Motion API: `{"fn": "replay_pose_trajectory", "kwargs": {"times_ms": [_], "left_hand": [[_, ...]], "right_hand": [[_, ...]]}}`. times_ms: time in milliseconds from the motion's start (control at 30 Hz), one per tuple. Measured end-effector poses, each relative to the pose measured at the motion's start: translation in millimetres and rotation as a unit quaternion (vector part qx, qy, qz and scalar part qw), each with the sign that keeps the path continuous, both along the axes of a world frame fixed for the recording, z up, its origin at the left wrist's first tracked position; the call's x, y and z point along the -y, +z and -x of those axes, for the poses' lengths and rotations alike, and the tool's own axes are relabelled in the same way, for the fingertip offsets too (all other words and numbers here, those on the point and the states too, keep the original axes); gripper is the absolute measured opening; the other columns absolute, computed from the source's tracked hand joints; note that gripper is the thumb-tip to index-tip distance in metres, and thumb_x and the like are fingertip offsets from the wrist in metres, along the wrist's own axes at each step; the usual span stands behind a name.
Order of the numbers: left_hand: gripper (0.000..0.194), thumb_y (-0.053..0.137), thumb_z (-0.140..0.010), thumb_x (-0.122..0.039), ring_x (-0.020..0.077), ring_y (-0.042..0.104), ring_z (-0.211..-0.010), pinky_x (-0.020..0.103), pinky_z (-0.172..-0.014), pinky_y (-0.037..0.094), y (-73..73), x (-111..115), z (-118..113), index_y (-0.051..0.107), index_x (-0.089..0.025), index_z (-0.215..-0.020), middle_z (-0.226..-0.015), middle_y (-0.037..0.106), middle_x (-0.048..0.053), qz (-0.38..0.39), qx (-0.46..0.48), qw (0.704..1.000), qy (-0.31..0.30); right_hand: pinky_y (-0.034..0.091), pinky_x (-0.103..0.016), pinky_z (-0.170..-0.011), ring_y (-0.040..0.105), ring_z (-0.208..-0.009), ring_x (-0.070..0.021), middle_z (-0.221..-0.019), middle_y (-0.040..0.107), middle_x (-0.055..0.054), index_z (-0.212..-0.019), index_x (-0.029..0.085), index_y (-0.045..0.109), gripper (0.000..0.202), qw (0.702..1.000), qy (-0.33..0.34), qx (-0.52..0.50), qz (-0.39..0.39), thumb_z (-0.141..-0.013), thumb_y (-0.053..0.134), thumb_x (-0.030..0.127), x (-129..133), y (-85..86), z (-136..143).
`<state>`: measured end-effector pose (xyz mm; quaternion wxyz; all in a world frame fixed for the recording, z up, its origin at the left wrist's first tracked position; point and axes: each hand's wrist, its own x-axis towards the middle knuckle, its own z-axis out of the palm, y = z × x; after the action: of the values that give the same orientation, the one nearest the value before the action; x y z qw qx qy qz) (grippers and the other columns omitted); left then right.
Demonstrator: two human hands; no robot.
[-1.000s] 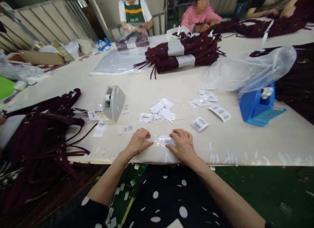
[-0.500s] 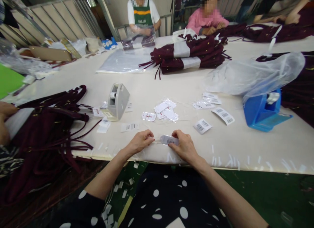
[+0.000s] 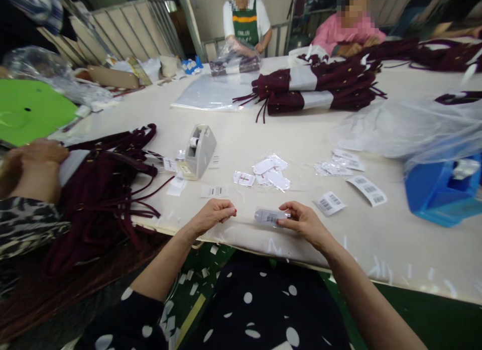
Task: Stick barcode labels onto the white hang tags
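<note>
Over the near part of the table, my right hand (image 3: 307, 222) pinches a hang tag (image 3: 269, 217) by its right end. The tag carries a printed barcode and looks to be in a clear sleeve. To its left, my left hand (image 3: 215, 217) is closed in a pinch, a short gap from the tag; anything between its fingertips is too small to make out. Beyond the hands lies a loose pile of white tags (image 3: 271, 171), with a single tag (image 3: 243, 179) beside it. Barcode sticker sheets (image 3: 329, 203) lie to the right of my right hand.
A grey tape dispenser (image 3: 203, 151) stands left of the tags, a blue dispenser (image 3: 440, 194) at right, partly under clear plastic. Maroon strapped goods (image 3: 109, 189) lie at left beneath another person's hand (image 3: 37, 164). Bundled maroon goods (image 3: 320, 84) lie farther back, with people across the table.
My view has swung left, so the table's things sit farther right in the picture. The gap between my left fingertips and the tag has widened a little; my right hand keeps the tag.
</note>
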<state>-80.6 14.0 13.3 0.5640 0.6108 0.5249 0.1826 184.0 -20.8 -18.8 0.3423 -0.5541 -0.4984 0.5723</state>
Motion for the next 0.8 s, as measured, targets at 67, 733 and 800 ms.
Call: {"fn": "replay_pose_trajectory", "kwargs": {"times_ms": [67, 733, 800], "left_hand": [[0.029, 0.055, -0.071, -0.040, 0.0052, 0.032, -0.044, 0.019, -0.045, 0.023, 0.7, 4, 10, 0.059, -0.012, -0.068, -0.045, 0.039, -0.007, 0.013, 0.019, 1.000, 0.018], [0.027, 0.052, -0.060, -0.041, 0.0080, 0.034, -0.040, 0.019, -0.043, 0.024, -6.5, -24, 158, 0.052, -0.015, -0.052, -0.038, 0.040, -0.006, -0.105, -0.272, 0.921, 0.257], [0.027, 0.053, -0.061, -0.041, 0.0081, 0.034, -0.040, 0.019, -0.042, 0.024, -7.8, -23, 157, 0.053, -0.015, -0.052, -0.038, 0.040, -0.005, -0.104, -0.271, 0.922, 0.257]], "right_hand": [[0.041, -0.025, -0.057, 0.056, -0.059, -0.0122, -0.063, 0.057, 0.005, -0.086, 0.018, 0.054, 0.035, 1.000, 0.006, -0.010, 0.007, -0.057, 0.070, 0.032, -1, 0.6, 4], [0.050, -0.029, -0.076, 0.063, -0.082, -0.0188, -0.084, 0.067, -0.004, -0.095, 0.022, 0.059, 0.029, 0.989, -0.014, 0.081, -0.127, -0.076, 0.054, 0.044, 16, -36.3, 9], [0.050, -0.029, -0.077, 0.063, -0.082, -0.0187, -0.086, 0.067, -0.004, -0.094, 0.022, 0.059, 0.029, 0.987, -0.010, 0.091, -0.134, -0.076, 0.054, 0.044, 19, -35.9, 10]]}}
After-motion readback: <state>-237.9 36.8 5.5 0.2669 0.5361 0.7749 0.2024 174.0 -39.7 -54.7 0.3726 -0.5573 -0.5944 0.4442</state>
